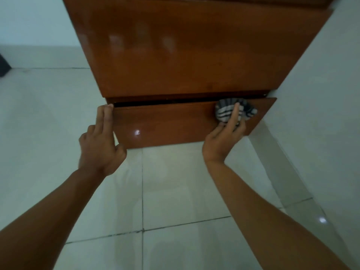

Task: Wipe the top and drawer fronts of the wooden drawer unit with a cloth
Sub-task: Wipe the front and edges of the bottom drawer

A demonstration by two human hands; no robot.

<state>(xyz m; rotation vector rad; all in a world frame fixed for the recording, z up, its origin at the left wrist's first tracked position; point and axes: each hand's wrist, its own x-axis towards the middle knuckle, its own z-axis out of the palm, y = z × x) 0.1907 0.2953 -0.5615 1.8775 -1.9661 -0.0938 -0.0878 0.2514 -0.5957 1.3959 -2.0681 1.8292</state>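
Observation:
The glossy brown wooden drawer unit [185,51] fills the upper middle of the head view. Its lowest drawer front [165,123] stands slightly pulled out, with a dark gap above it. My left hand [101,141] rests against the drawer front's left edge, fingers extended and touching the top corner. My right hand [226,137] presses a bunched grey-and-white striped cloth [233,111] against the right part of the same drawer front, near its top edge.
A white wall [321,94] runs right beside the unit. Pale glossy floor tiles [175,191] lie below and to the left. A dark object [3,65] sits at the far left edge.

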